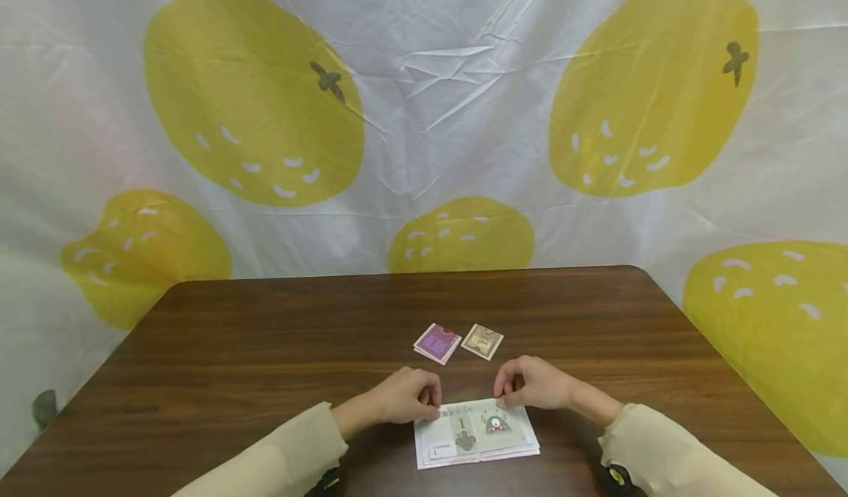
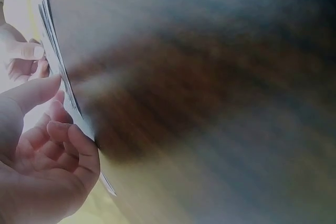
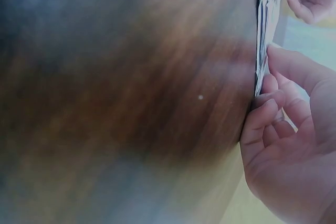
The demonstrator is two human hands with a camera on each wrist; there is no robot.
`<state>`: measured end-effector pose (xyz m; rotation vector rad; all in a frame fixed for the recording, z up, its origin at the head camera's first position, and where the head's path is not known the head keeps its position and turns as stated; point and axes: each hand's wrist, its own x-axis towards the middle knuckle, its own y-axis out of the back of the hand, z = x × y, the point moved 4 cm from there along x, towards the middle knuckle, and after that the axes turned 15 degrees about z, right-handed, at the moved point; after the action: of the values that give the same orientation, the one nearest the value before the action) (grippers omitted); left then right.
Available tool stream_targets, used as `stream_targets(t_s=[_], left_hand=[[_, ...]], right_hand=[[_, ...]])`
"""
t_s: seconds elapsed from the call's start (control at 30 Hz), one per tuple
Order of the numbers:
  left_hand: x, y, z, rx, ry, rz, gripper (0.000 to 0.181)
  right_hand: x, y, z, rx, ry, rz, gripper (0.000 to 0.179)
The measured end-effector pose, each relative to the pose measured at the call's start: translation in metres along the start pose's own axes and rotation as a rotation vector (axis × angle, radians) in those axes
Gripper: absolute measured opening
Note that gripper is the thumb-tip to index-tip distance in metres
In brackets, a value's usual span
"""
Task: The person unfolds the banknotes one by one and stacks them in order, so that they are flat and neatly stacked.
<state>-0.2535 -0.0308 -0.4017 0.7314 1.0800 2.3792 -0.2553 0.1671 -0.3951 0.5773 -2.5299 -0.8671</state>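
Note:
A stack of paper play banknotes point(image 1: 478, 434) lies on the wooden table near its front edge. The top note is pale grey-green, with a figure 1 and a penguin-like cartoon, and white edges show beneath it. At the far left corner my left hand point(image 1: 403, 395) pinches the stack's edge, thumb on top and fingers curled. My right hand point(image 1: 535, 383) pinches the far edge toward the right in the same way. From the side, in the left wrist view, the layered notes point(image 2: 55, 40) show slightly fanned edges beside the left thumb.
Beyond the hands lie a small folded purple note point(image 1: 438, 342), with another layer under it, and a folded beige note point(image 1: 483, 342) to its right. A white curtain point(image 1: 457, 143) with yellow fruit prints hangs behind the brown table point(image 1: 298, 335).

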Motion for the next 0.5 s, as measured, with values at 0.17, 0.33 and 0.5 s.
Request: stream_targets(t_s=[0.17,0.33,0.5], left_hand=[[0.0,0.0,0.0,-0.004,0.003,0.009,0.015],[-0.001,0.002,0.0,-0.041,0.022,0.012,0.015],[0.001,0.01,-0.002,-0.104,0.025,0.087,0.014]], right_hand=[[-0.001,0.003,-0.014,-0.005,0.012,0.006,0.009],[0.0,0.001,0.003,0.0,0.017,0.015,0.008],[0.004,0.008,0.013,0.073,-0.033,0.082,0.009]])
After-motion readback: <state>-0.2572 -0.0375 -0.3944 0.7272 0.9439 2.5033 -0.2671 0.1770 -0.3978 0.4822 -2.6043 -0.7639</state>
